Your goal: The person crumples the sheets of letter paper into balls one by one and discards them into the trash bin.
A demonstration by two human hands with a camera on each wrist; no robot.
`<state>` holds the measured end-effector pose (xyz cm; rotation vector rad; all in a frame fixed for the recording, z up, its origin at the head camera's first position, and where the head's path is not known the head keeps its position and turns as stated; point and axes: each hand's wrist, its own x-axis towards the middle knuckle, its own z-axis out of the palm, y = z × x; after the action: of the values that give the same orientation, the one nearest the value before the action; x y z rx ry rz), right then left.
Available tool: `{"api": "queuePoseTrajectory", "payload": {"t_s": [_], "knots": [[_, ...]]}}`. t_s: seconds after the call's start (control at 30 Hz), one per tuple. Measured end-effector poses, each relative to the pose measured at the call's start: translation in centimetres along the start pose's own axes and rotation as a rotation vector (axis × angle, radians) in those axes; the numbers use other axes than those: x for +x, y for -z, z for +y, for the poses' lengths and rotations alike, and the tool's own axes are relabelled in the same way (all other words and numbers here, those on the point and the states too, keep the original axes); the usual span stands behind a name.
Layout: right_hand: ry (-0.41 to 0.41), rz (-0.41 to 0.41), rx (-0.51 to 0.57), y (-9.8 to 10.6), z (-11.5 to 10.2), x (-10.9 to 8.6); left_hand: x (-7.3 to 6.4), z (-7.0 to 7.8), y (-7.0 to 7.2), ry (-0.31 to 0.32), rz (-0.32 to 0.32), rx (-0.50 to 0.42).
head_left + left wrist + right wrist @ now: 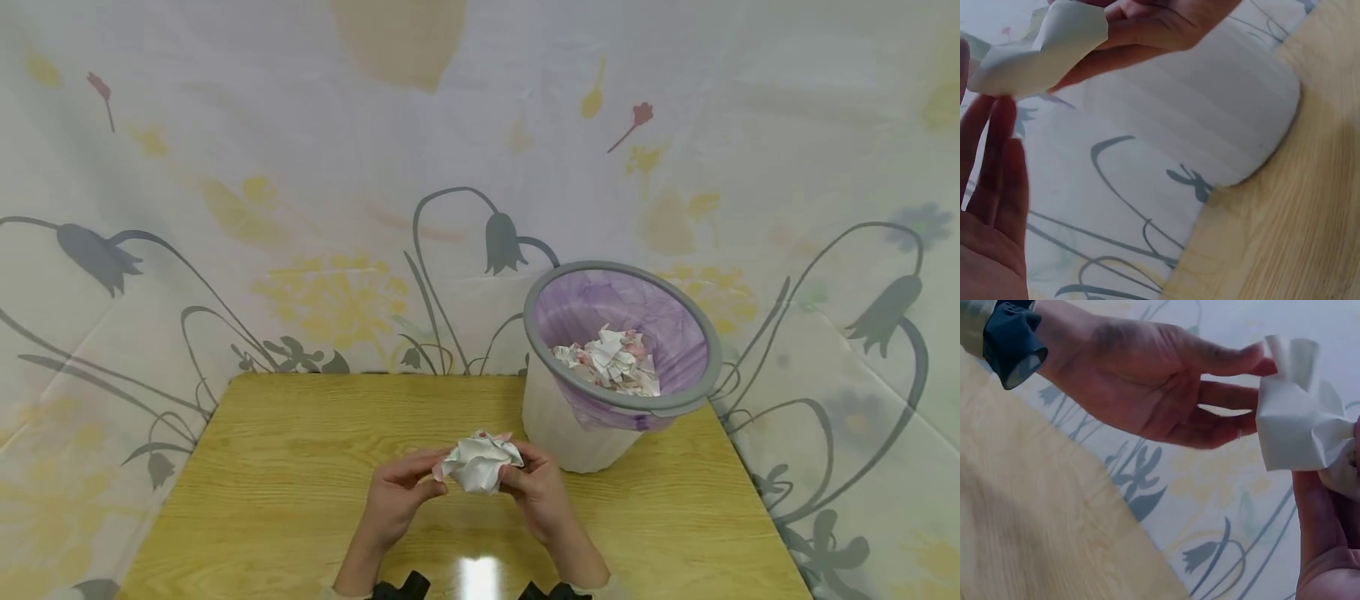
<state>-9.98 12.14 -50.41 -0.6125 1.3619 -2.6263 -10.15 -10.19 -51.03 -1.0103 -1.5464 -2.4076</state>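
Observation:
A crumpled piece of white paper (480, 463) with some pink on it is between both hands, above the table. My left hand (401, 492) holds its left edge between thumb and fingertips. From the other side my right hand (536, 487) grips the paper, thumb pressed on the near face and fingers behind. In the left wrist view, fingertips of the left hand (997, 187) touch the paper's underside (1041, 56). The right wrist view shows the left palm (1154, 387) facing the camera and the paper's folds (1291, 419) standing up.
A white bin (577, 433) with a grey rim and purple liner (675, 333) stands beyond the right hand. Inside lies a heap of crumpled white and pink paper (615, 362). The wooden table (300, 442) meets a flower-patterned cloth backdrop (300, 167).

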Motion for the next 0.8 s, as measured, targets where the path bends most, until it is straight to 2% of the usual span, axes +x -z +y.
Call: {"api": "queuePoseTrajectory", "payload": {"t_s": [0.1, 0.23, 0.43, 0.63, 0.8], "knots": [[-0.027, -0.027, 0.044, 0.1, 0.3, -0.1, 0.4, 0.0, -0.2, -0.021, 0.03, -0.008], [-0.052, -0.056, 0.039, 0.3, 0.5, -0.1, 0.7, 0.0, -0.4, 0.009, 0.043, -0.06], [-0.107, -0.091, 0.023, 0.7, 0.5, 0.1, 1.0, -0.1, -0.3, 0.07, -0.014, -0.038], [-0.145, -0.15, 0.017, 0.1, 0.6, 0.2, 1.4, 0.3, -0.6, 0.108, -0.104, 0.066], [-0.144, -0.114, -0.008, -0.1, 1.1, 0.2, 1.7, 0.5, -1.3, 0.108, -0.09, 0.187]]}}
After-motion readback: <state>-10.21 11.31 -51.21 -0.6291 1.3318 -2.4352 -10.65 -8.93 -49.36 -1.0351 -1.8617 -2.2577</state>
